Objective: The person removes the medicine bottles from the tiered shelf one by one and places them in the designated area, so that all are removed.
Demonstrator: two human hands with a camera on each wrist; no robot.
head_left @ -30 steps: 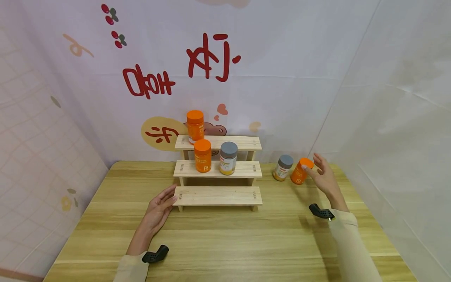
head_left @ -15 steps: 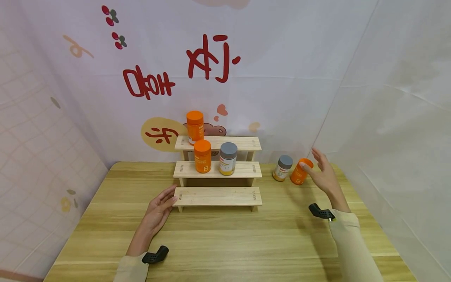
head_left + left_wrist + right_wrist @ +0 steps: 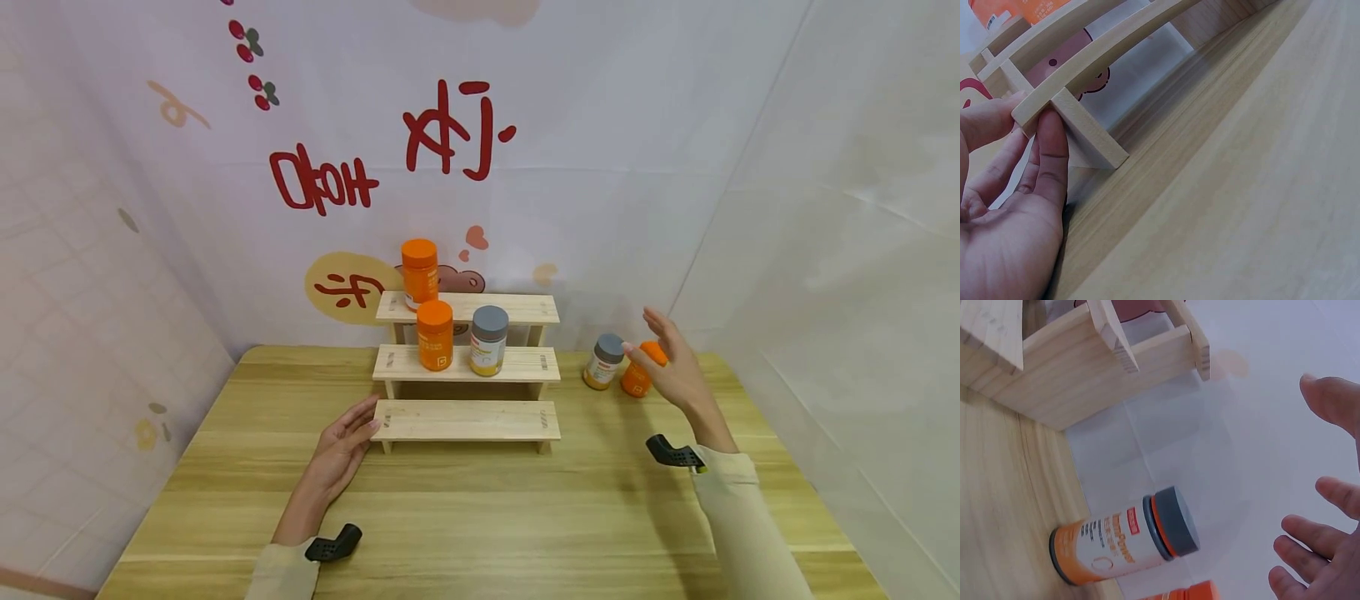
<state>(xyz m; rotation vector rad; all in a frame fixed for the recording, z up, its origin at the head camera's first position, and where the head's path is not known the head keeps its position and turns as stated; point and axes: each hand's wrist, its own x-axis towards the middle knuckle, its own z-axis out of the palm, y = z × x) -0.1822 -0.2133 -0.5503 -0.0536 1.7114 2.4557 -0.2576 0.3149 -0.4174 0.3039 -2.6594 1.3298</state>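
My left hand [image 3: 341, 450] pinches the left end of the lowest board of a three-step wooden rack [image 3: 465, 419]; the left wrist view has the thumb above and fingers below the board [image 3: 1054, 94]. At the right my right hand [image 3: 675, 371] hovers with spread fingers, holding nothing. Partly behind it stands an orange bottle [image 3: 637, 382] on the table. Just left of that bottle is a grey-capped bottle [image 3: 602, 364], upright with a white and yellow label; the right wrist view shows this grey-capped bottle [image 3: 1116, 540] apart from the fingers.
On the rack's top step stands an orange bottle [image 3: 420, 275]. The middle step carries another orange bottle [image 3: 435, 337] and a grey-capped bottle [image 3: 489, 342]. A printed cloth wall [image 3: 600, 208] rises behind the wooden table [image 3: 465, 517].
My right hand has lifted off the orange bottle's side and shifted left, towards the grey-capped bottle. The left hand keeps its hold on the rack. The head view has tilted slightly.
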